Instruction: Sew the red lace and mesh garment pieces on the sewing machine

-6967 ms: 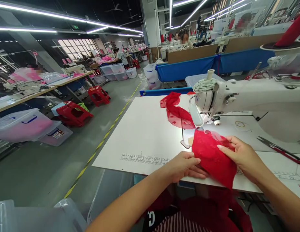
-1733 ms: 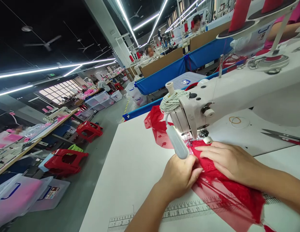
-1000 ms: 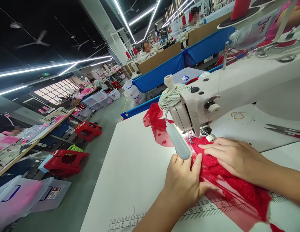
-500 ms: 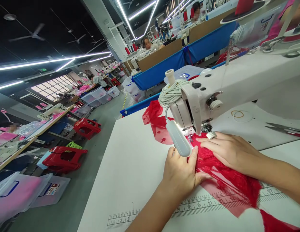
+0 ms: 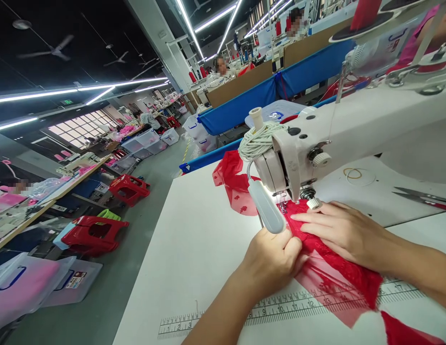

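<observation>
Red sheer lace fabric (image 5: 337, 268) runs under the needle area of a white sewing machine (image 5: 352, 129). My left hand (image 5: 275, 254) is closed on the fabric's left edge, its fingers curled just below the grey lamp (image 5: 268, 206). Fingers stretched, my right hand (image 5: 347, 232) lies flat on the lace to the right of the presser foot (image 5: 283, 205). Behind the lamp, more of the red fabric spreads over the white table (image 5: 194, 239). The needle tip is too small to make out.
Scissors (image 5: 420, 195) and a thin elastic loop (image 5: 354, 175) lie on the machine bed at right. A ruler scale (image 5: 291, 309) marks the table's front. Pale cord (image 5: 260, 139) is coiled on the machine head. Left of the table are red stools (image 5: 95, 235) and plastic boxes (image 5: 25, 287).
My left hand has curled its fingers in, where its index finger and thumb were extended before. The fabric has shifted slightly toward the left. My right hand stays on the lace.
</observation>
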Tool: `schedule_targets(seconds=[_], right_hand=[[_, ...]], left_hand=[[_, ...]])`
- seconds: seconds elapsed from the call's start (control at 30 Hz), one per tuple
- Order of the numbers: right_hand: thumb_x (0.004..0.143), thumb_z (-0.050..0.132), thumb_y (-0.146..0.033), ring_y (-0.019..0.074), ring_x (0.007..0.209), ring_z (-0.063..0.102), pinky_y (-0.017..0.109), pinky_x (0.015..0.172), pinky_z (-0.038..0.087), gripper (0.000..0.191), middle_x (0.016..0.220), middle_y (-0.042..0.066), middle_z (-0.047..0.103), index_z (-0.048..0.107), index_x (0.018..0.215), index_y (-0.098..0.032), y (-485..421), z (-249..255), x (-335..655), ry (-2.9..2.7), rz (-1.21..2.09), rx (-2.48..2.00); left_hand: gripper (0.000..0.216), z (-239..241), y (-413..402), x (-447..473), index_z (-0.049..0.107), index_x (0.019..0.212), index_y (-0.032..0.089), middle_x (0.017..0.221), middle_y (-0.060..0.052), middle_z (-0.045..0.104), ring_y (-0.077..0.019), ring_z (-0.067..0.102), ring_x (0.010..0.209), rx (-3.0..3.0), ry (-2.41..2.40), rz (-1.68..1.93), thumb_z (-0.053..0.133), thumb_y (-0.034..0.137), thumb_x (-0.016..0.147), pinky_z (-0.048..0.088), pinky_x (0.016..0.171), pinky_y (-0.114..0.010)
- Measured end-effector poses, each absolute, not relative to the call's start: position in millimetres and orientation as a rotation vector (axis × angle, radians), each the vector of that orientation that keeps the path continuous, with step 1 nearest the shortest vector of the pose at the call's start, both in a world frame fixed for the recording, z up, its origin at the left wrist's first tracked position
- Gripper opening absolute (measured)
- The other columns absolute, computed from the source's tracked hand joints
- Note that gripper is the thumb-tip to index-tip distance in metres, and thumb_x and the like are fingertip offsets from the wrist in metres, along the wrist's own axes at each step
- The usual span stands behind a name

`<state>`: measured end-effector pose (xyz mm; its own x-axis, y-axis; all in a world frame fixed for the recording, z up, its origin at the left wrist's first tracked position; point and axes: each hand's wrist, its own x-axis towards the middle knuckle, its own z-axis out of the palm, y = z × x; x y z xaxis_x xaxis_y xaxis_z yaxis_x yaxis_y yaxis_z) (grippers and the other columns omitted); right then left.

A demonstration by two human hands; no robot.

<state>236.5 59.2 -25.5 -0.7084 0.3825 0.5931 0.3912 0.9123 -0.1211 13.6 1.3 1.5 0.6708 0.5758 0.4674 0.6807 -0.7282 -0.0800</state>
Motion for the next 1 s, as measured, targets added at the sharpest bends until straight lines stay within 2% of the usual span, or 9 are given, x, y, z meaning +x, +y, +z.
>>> schedule_targets(seconds=[0.13, 0.2, 0.37, 0.57, 0.73, 1.0], right_hand=[[0.093, 0.038, -0.005, 0.0216, 0.098, 0.064, 0.038, 0.083, 0.048, 0.038, 0.105, 0.007, 0.076, 0.071, 0.105, -0.020, 57.7, -30.8, 235.5, -2.405, 0.012, -0.543], [0.092, 0.036, -0.003, 0.0220, 0.102, 0.064, 0.039, 0.086, 0.048, 0.040, 0.106, 0.008, 0.076, 0.071, 0.105, -0.018, 57.3, -32.4, 234.7, -2.398, 0.005, -0.538], [0.098, 0.037, -0.009, 0.0227, 0.102, 0.064, 0.039, 0.087, 0.046, 0.035, 0.102, 0.007, 0.076, 0.070, 0.102, -0.019, 56.9, -35.7, 234.4, -2.389, 0.002, -0.550], [0.102, 0.037, -0.014, 0.0219, 0.093, 0.062, 0.039, 0.083, 0.046, 0.037, 0.099, 0.006, 0.077, 0.073, 0.102, -0.019, 56.2, -35.8, 233.4, -2.364, 0.012, -0.607], [0.104, 0.037, -0.017, 0.0227, 0.095, 0.062, 0.039, 0.084, 0.046, 0.037, 0.095, 0.006, 0.076, 0.073, 0.102, -0.019, 57.0, -32.7, 233.0, -2.373, 0.028, -0.584], [0.097, 0.038, -0.004, 0.0229, 0.097, 0.061, 0.039, 0.083, 0.046, 0.036, 0.104, 0.007, 0.077, 0.072, 0.101, -0.017, 59.6, -32.5, 231.1, -2.377, -0.017, -0.592]], left_hand=[[0.056, 3.6, -2.6, 17.3, 0.066, 0.113, 0.007, 0.081, -0.008, 0.065, -0.0199, 0.056, 0.067, -2.624, -1.142, -0.605, 0.026, 0.045, 0.109, 0.045, 0.057, -0.031], [0.064, 2.7, -4.4, 18.2, 0.064, 0.122, 0.004, 0.086, -0.011, 0.067, -0.0215, 0.058, 0.070, -2.593, -1.152, -0.600, 0.025, 0.052, 0.108, 0.047, 0.058, -0.032], [0.076, -0.8, -8.7, 18.2, 0.070, 0.119, 0.006, 0.108, -0.018, 0.072, -0.0244, 0.061, 0.077, -2.486, -1.131, -0.608, 0.021, 0.063, 0.105, 0.050, 0.063, -0.034], [0.073, 1.2, -11.5, 19.6, 0.073, 0.118, 0.009, 0.109, -0.015, 0.074, -0.0234, 0.060, 0.076, -2.426, -1.113, -0.597, 0.027, 0.063, 0.104, 0.047, 0.062, -0.033], [0.072, -0.5, -11.7, 19.4, 0.073, 0.119, 0.010, 0.112, -0.014, 0.074, -0.0235, 0.060, 0.081, -2.414, -1.126, -0.565, 0.026, 0.063, 0.105, 0.047, 0.066, -0.034], [0.083, -3.8, -10.9, 17.2, 0.071, 0.124, 0.011, 0.115, -0.017, 0.072, -0.0246, 0.060, 0.083, -2.414, -1.186, -0.481, 0.022, 0.073, 0.100, 0.047, 0.071, -0.036]])
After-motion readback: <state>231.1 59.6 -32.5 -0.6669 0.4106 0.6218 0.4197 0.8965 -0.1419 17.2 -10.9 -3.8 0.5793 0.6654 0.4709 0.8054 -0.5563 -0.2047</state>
